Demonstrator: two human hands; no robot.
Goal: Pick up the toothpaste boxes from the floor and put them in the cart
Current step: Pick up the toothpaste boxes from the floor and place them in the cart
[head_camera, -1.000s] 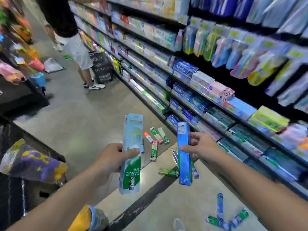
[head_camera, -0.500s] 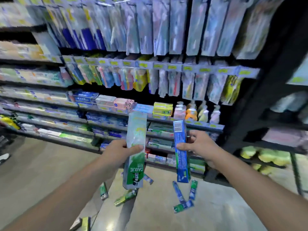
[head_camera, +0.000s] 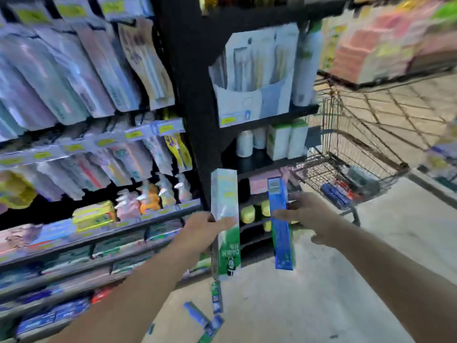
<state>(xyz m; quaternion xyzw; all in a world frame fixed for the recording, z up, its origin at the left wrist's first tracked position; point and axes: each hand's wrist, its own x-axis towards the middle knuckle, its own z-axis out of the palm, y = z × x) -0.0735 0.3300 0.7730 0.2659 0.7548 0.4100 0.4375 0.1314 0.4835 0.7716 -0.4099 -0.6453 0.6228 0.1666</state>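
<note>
My left hand (head_camera: pixel 200 230) grips a tall white and green toothpaste box (head_camera: pixel 225 206), held upright. My right hand (head_camera: pixel 310 215) grips a blue toothpaste box (head_camera: pixel 280 233), also upright, just right of the first. A wire shopping cart (head_camera: pixel 358 134) stands to the right, beyond my right hand, with blue and red boxes (head_camera: pixel 335 193) lying on its bottom. Several toothpaste boxes (head_camera: pixel 205 315) lie on the floor below my hands. The whole view is blurred by motion.
Shelves of toothbrushes and toothpaste (head_camera: pixel 81 149) fill the left side. A black shelf end (head_camera: pixel 262 120) with bottles and packets stands between the shelves and the cart. Bare concrete floor (head_camera: pixel 321 293) spreads at the lower right.
My view has swung right along the shelves, and the cart has come into sight. Both hands keep their boxes and have moved toward the cart side.
</note>
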